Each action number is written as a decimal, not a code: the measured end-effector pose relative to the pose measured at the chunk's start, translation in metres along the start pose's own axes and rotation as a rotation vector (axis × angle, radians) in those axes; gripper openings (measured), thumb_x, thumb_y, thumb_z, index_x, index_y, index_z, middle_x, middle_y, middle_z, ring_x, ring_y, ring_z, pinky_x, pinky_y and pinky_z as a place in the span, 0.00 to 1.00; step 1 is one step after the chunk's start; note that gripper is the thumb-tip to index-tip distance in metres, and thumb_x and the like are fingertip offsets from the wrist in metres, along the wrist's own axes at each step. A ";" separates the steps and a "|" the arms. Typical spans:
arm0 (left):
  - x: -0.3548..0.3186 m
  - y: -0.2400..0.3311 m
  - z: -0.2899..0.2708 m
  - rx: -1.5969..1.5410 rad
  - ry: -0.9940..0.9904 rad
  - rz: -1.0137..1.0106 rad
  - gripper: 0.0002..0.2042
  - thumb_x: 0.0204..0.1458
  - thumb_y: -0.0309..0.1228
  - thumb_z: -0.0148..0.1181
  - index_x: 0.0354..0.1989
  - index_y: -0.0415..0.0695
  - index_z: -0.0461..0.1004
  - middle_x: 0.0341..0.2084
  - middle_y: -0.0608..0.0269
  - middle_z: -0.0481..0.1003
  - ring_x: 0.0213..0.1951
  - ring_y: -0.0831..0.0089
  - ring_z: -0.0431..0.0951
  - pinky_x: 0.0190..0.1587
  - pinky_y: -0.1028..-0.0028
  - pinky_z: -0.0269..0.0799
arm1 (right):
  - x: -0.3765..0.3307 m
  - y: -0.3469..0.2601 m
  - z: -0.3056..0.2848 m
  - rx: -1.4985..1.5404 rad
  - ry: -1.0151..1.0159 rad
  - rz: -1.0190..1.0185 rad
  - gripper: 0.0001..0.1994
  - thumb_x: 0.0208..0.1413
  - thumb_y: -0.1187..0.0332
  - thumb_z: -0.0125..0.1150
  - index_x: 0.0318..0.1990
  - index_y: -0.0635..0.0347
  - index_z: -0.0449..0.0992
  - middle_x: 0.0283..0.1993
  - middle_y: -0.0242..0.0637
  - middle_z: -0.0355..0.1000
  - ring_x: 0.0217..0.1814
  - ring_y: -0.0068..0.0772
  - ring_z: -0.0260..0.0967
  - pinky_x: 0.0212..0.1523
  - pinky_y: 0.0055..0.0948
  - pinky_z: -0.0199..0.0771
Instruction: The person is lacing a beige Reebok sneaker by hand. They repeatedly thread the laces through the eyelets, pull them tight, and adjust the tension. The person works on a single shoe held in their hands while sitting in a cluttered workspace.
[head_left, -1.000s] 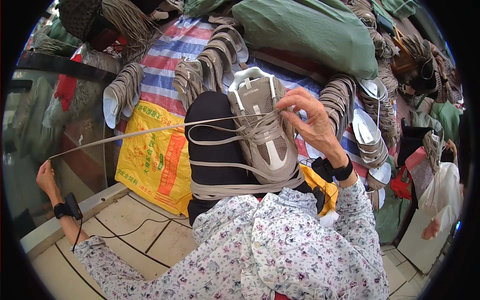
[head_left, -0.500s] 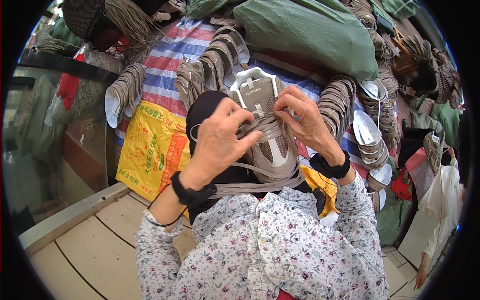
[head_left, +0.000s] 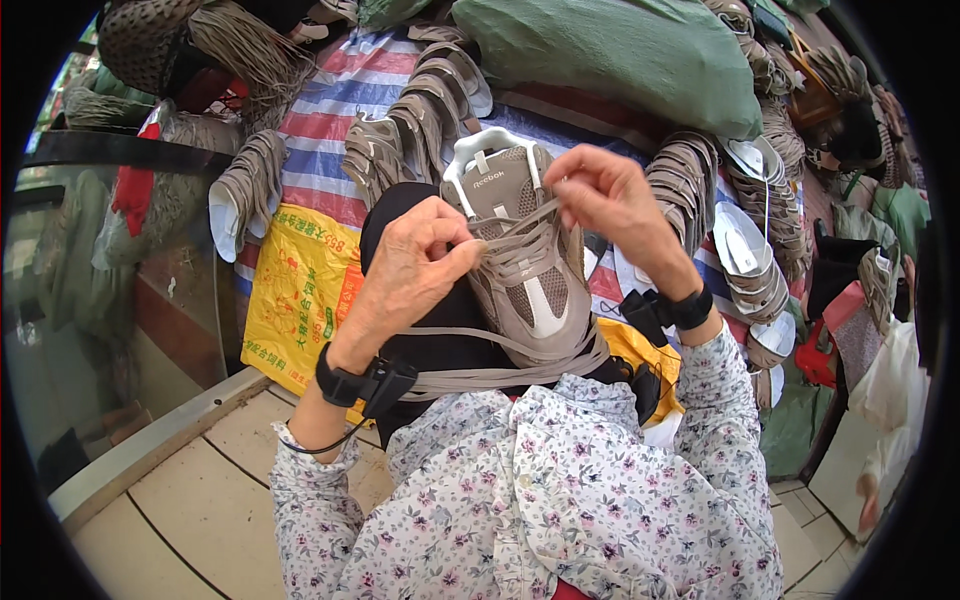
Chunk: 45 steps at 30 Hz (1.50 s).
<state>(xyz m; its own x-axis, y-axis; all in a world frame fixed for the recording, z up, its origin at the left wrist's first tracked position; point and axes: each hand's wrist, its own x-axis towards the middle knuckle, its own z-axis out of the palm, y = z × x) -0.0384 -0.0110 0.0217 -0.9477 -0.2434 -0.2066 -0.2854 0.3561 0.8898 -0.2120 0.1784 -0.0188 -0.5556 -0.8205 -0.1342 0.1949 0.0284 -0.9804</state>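
Taupe shoe upper (head_left: 525,270) with white heel loop sat toe-toward-wearer on a black form over the lap, centre of view. Left hand (head_left: 415,265) lay against its left side, fingers pressed together, pinching a beige lace (head_left: 500,222) at the eyelets. Right hand (head_left: 605,195) hovered above the upper's right edge, thumb and forefinger pinched on the same lace, other fingers curled. Loose lace ends (head_left: 500,375) looped across the lap below the toe. Black bands on both wrists. Behind: stacks of matching uppers (head_left: 420,110) on a striped sheet (head_left: 335,95), a yellow woven sack (head_left: 295,295) to the left, a green sack (head_left: 620,55) above.
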 end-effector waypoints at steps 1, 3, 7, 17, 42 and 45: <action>-0.001 -0.002 -0.004 0.026 -0.015 0.007 0.07 0.50 0.27 0.65 0.25 0.36 0.77 0.30 0.70 0.68 0.23 0.85 0.62 0.26 0.81 0.58 | 0.002 0.000 -0.013 0.077 0.038 0.018 0.05 0.61 0.74 0.57 0.42 0.64 0.75 0.29 0.30 0.73 0.28 0.17 0.70 0.27 0.18 0.69; -0.003 -0.008 -0.010 0.081 -0.040 0.020 0.07 0.48 0.27 0.66 0.27 0.35 0.78 0.28 0.66 0.70 0.21 0.81 0.65 0.25 0.77 0.61 | 0.008 0.003 -0.048 0.232 0.111 0.052 0.08 0.62 0.73 0.57 0.46 0.64 0.75 0.33 0.32 0.76 0.30 0.20 0.74 0.28 0.17 0.72; -0.006 -0.011 -0.015 0.157 -0.076 0.014 0.05 0.47 0.27 0.67 0.27 0.38 0.80 0.28 0.67 0.69 0.22 0.81 0.65 0.25 0.77 0.61 | 0.013 0.035 -0.172 0.587 0.372 -0.006 0.16 0.57 0.78 0.60 0.53 0.70 0.70 0.43 0.42 0.72 0.38 0.29 0.74 0.44 0.21 0.77; 0.014 0.011 0.004 0.281 0.158 0.189 0.15 0.45 0.23 0.66 0.44 0.45 0.78 0.34 0.61 0.69 0.23 0.68 0.73 0.29 0.69 0.70 | -0.015 -0.008 -0.334 0.223 0.617 -0.101 0.15 0.60 0.79 0.56 0.54 0.73 0.67 0.31 0.33 0.68 0.27 0.20 0.67 0.49 0.27 0.79; -0.018 -0.015 -0.026 0.325 0.107 0.162 0.07 0.53 0.24 0.58 0.25 0.35 0.75 0.18 0.61 0.71 0.19 0.73 0.67 0.23 0.73 0.60 | -0.002 -0.014 0.019 -0.620 -0.177 -0.327 0.06 0.56 0.81 0.55 0.41 0.66 0.71 0.36 0.38 0.70 0.37 0.32 0.69 0.40 0.28 0.71; -0.032 -0.025 -0.024 0.261 0.167 0.088 0.09 0.54 0.26 0.58 0.23 0.36 0.74 0.16 0.64 0.69 0.19 0.77 0.66 0.22 0.74 0.57 | 0.003 -0.016 0.010 -0.529 -0.181 -0.228 0.07 0.57 0.81 0.54 0.42 0.65 0.71 0.35 0.33 0.71 0.36 0.21 0.68 0.38 0.24 0.70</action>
<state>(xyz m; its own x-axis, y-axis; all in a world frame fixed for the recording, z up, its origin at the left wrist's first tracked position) 0.0030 -0.0338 0.0161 -0.9398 -0.3387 -0.0448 -0.2513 0.5967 0.7621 -0.2091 0.1699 -0.0021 -0.3809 -0.9221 0.0687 -0.3673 0.0827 -0.9264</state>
